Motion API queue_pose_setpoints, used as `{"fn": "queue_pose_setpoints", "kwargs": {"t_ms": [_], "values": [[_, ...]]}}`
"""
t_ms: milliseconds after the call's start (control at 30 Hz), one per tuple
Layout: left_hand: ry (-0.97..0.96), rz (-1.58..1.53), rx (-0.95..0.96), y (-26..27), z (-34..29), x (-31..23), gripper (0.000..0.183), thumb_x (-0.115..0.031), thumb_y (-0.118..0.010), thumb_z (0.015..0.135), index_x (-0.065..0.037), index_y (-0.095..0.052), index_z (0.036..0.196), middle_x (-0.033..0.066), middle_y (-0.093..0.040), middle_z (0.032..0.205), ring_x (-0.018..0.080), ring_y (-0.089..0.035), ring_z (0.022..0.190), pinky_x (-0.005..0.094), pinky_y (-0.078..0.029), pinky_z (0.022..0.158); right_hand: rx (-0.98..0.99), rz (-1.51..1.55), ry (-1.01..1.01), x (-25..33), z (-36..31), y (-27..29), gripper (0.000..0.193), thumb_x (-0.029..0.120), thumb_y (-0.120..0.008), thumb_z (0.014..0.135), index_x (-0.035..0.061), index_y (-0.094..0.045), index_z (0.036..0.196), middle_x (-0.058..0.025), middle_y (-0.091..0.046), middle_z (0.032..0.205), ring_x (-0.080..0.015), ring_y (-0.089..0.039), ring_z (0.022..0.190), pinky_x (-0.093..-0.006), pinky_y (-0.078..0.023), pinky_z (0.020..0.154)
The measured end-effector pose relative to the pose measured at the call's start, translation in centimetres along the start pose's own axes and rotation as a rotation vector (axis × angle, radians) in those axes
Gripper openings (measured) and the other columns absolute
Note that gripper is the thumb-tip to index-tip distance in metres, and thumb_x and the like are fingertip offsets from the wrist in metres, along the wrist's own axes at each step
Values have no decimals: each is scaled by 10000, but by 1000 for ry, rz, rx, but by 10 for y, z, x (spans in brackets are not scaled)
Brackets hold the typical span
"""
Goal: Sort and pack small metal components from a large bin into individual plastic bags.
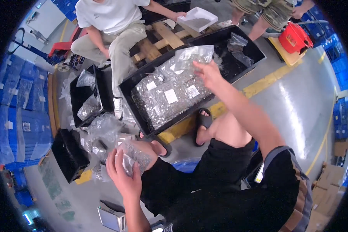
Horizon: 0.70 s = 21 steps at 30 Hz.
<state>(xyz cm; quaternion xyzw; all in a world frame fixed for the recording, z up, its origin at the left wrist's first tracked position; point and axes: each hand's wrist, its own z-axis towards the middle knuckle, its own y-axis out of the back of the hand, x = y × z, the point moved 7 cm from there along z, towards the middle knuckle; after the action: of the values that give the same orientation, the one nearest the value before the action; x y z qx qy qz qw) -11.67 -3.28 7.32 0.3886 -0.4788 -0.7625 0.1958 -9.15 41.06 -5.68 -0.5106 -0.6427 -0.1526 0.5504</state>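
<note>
The left hand (123, 176) has a filled bag (139, 154) of small bits in its grip — fingers curled and thumb set against the plastic — beside the person's left knee. The right hand (208, 73) reaches over the long bin (174, 120), its grip pinched on the edge of a clear bag (193, 54) above the packed bags (158, 96). Two darker bags (239, 46) lie at the bin's right end. Across from the person, a co-worker (108, 19) holds a white tray (197, 19) — near the bin's far side.
</note>
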Motion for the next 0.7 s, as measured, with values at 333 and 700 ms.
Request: {"fn": "queue_pose_setpoints", "kwargs": {"t_ms": [333,700], "values": [[53,-6,91,-18,-13,30,548,-171,-584,857,-48,-445,1372,213,-320,1497,432,-279,1378,532,-208,1127,-114,6,130,-26,162,33,348,-13,-678,816,113,-528,1104,-59,-628,1043,-212,-625,946,-383,-543,744],[251,-183,35,-20,-15,45,660,-265,-580,863,-17,-352,1430,229,-219,1541,402,-224,1418,500,-174,1146,-667,-1177,428,-15,194,58,768,346,-795,665,42,-509,1309,-153,-641,1160,-311,-604,1077,-414,-391,1007]]}}
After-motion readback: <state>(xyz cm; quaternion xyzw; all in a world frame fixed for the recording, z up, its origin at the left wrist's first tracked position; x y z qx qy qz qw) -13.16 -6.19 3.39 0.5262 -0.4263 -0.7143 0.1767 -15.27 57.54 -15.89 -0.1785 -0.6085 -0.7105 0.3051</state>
